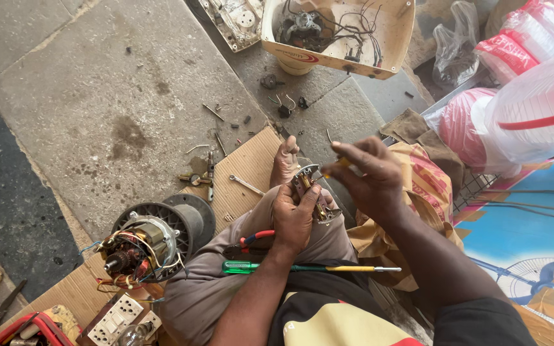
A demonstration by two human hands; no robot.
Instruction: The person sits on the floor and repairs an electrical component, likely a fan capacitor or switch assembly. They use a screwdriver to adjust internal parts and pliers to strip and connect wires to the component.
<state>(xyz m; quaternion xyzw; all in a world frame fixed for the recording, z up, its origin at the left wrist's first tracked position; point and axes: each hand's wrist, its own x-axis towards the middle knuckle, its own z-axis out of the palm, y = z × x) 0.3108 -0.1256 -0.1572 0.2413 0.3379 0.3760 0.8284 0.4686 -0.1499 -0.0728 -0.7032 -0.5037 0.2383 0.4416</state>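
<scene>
Centrally, the left hand (294, 218) closes its grip around a small brown-and-metal motor part (310, 192), long axis running toward 11 o'clock. The right hand (370, 173), at 2 o'clock and nearer its top, pinches a yellow-tipped tool (339, 164).

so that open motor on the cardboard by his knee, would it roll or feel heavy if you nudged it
The motor probably feels heavy for its size, given its copper windings and metal core. Its round finned housing could roll, but lying on the cardboard likely steadies it. The loose wires look floppy and easy to snag.
</scene>
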